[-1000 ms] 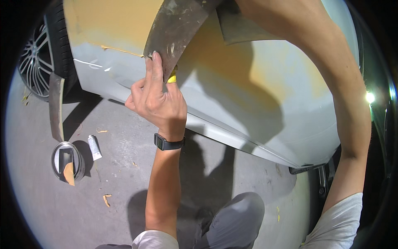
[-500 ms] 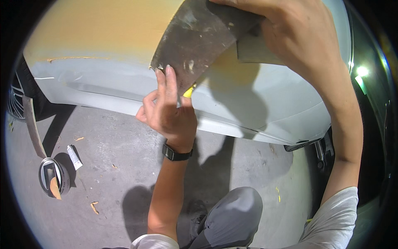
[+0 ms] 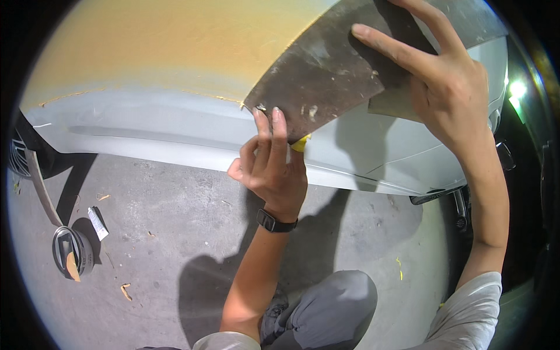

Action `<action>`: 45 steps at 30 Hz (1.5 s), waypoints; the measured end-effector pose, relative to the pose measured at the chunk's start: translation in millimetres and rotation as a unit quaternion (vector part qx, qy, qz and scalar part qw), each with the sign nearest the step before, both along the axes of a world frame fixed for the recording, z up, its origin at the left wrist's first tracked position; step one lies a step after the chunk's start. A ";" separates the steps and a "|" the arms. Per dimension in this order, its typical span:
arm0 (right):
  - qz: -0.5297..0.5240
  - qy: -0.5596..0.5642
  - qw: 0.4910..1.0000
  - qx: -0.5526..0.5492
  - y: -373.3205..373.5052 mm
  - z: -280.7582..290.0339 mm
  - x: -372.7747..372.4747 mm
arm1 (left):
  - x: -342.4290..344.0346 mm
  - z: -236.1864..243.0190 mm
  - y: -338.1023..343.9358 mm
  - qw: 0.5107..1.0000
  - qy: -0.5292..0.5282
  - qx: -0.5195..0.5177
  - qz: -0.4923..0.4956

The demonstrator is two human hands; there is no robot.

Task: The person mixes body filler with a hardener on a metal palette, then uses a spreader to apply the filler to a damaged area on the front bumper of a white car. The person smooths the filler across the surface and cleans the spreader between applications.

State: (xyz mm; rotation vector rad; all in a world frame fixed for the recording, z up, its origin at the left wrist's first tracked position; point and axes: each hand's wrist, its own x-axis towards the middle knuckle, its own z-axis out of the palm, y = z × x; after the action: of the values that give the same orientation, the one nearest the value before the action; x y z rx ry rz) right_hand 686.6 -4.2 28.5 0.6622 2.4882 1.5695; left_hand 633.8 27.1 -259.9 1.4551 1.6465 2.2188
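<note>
My left hand [image 3: 273,169], wearing a black watch, pinches the lower corner of a flexible dark brown spreader sheet [image 3: 329,79]. Two of its fingertips rest on the front, and the thumb is mostly hidden. A bright yellow dab [image 3: 301,143] shows by the thumb. Higher up, my right hand [image 3: 452,87] holds the sheet, forefinger stretched across its face; the thumb is hidden. The sheet's left edge lies against a car panel [image 3: 175,122] of pale grey. Ochre filler [image 3: 169,46] coats the upper panel, with a thin ridge along its lower border.
On the concrete floor [image 3: 175,198] at left stand an open tin [image 3: 87,256] with flat pieces in it and a long strip [image 3: 42,186] leaning above. A white tube [image 3: 98,224] lies beside it. Dried filler scraps are scattered about. My bent knee [image 3: 338,309] is below; a lamp [image 3: 517,89] shines right.
Both hands have moved right with the spreader sheet, exposing more ochre filler and its ridge to the left. My right forefinger now stretches over the sheet's face. The view has shifted slightly.
</note>
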 end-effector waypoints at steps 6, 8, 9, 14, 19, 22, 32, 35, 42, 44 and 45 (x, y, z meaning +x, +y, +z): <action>0.049 0.065 0.997 -0.016 12.5 -7.5 39.7 | 39.3 -6.0 -6.8 1.000 -0.017 0.002 -0.020; 0.023 0.058 0.998 0.002 7.5 -9.9 54.9 | 51.1 -8.4 -8.5 0.999 -0.018 0.014 -0.024; -0.013 0.054 0.998 0.012 2.7 -11.5 62.2 | 55.7 -9.4 -9.9 0.999 -0.014 0.009 -0.035; -0.112 0.101 0.988 -0.017 -21.8 -13.6 80.2 | 64.2 -7.2 -30.8 0.995 0.013 -0.022 -0.098; -0.028 0.022 0.999 0.026 -40.3 5.9 23.6 | 17.9 10.9 -46.4 0.996 0.011 -0.002 -0.087; -0.016 0.027 0.998 0.056 -35.7 17.4 -44.0 | -46.1 27.5 -31.2 0.997 -0.065 0.039 -0.027; 0.073 0.009 0.994 0.077 43.4 21.4 -320.1 | -349.9 54.9 34.0 0.974 -0.036 0.027 0.224; 0.047 -0.001 0.999 0.026 55.7 38.7 -378.1 | -408.1 55.3 48.0 0.965 -0.004 0.061 0.257; 0.085 -0.013 0.995 0.048 78.6 38.9 -436.6 | -461.1 52.6 75.1 0.966 0.034 0.042 0.252; 0.089 -0.016 0.995 0.046 85.1 39.4 -443.2 | -465.9 50.5 82.2 0.963 0.028 0.041 0.265; 0.090 -0.017 0.995 0.046 88.5 40.3 -445.5 | -467.3 49.2 85.8 0.959 0.027 0.047 0.277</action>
State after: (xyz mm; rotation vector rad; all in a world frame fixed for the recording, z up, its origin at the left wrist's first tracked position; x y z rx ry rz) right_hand 241.1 84.3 68.8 0.4279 2.5248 1.7485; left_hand 166.5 112.9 -210.8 1.1822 2.2187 2.5688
